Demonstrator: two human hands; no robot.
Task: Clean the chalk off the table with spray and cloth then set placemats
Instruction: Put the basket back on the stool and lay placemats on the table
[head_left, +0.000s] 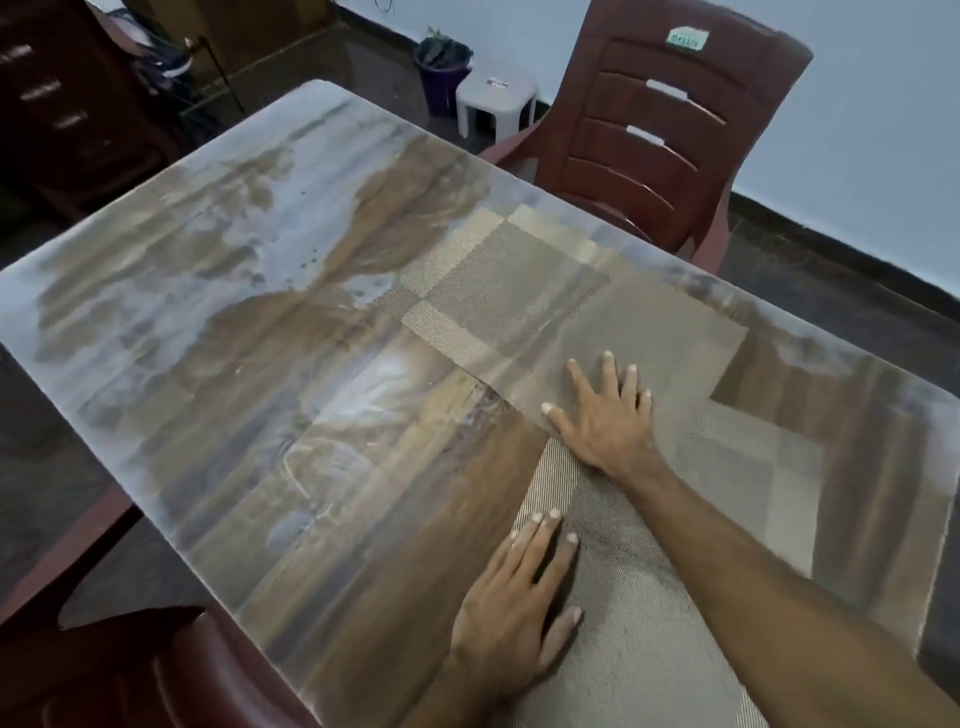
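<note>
Two woven beige-and-brown placemats lie on the right half of the wood-grain table (218, 332). The far placemat (519, 291) lies flat by the table's right edge. The near placemat (691, 519) lies closer to me, and its far edge meets the other mat. My right hand (605, 415) rests flat, fingers spread, on the near corner of the far placemat. My left hand (519, 587) presses flat on the left edge of the near placemat. White chalky smears cover the table's left and far parts. No spray bottle or cloth is in view.
A maroon plastic chair (670, 119) stands at the table's far right side. Another maroon chair (130, 670) shows at the lower left. A white stool (496, 98) and a dark bin (441, 73) stand by the far wall. Dark furniture (57, 104) fills the upper left.
</note>
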